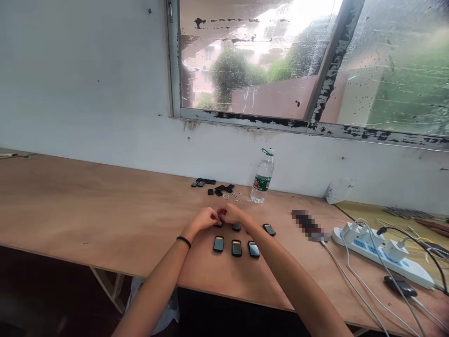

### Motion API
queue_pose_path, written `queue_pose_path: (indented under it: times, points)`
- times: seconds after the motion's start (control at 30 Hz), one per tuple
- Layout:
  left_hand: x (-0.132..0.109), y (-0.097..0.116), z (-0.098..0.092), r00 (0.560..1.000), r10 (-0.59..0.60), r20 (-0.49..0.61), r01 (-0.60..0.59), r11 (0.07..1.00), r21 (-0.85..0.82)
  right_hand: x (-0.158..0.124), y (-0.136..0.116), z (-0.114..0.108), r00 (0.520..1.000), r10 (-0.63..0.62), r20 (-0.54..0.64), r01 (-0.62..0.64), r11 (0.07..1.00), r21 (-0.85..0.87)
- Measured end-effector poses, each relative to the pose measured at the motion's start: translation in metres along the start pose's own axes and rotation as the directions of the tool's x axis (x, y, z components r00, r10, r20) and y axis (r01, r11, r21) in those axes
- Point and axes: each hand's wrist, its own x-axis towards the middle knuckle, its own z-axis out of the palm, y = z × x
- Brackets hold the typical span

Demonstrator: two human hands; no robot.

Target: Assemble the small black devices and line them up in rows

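Both hands meet over the wooden table at a small dark device [219, 224], mostly covered by the fingers. My left hand [206, 218] pinches its left side, and a black band circles that wrist. From the right, my right hand [229, 214] has its curled fingers at the device's top edge. Nearer the table's front edge lie three similar black devices with grey screens, the left one [218, 244], the middle one [236, 248] and the right one [253, 249]. Another [236, 226] rests just below my right hand, and one more [269, 229] lies right of my right forearm.
Small black parts [224, 188] and little metal pieces [233, 194] lie near the wall, beside a water bottle [261, 180]. On the right are a white power strip [382, 257], cables, a black adapter [400, 286] and a pixelated object [308, 224].
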Motion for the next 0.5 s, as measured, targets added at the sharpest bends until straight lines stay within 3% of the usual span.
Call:
queue_pose_path:
  times: [0.13, 0.33, 0.5]
  points:
    - [-0.001, 0.001, 0.000, 1.000, -0.029, -0.008, 0.029, 1.000, -0.007, 0.007, 0.007, 0.004, 0.998, -0.058, -0.004, 0.058, 0.996, 0.071]
    - [-0.001, 0.002, 0.000, 0.998, -0.065, -0.014, 0.064, 0.997, -0.032, 0.015, 0.016, 0.008, 0.977, 0.028, -0.213, 0.006, 0.988, 0.154]
    - [0.000, -0.001, 0.002, 0.996, -0.087, -0.021, 0.086, 0.995, -0.043, 0.012, 0.026, 0.008, 0.993, 0.035, -0.110, -0.026, 0.996, 0.084]
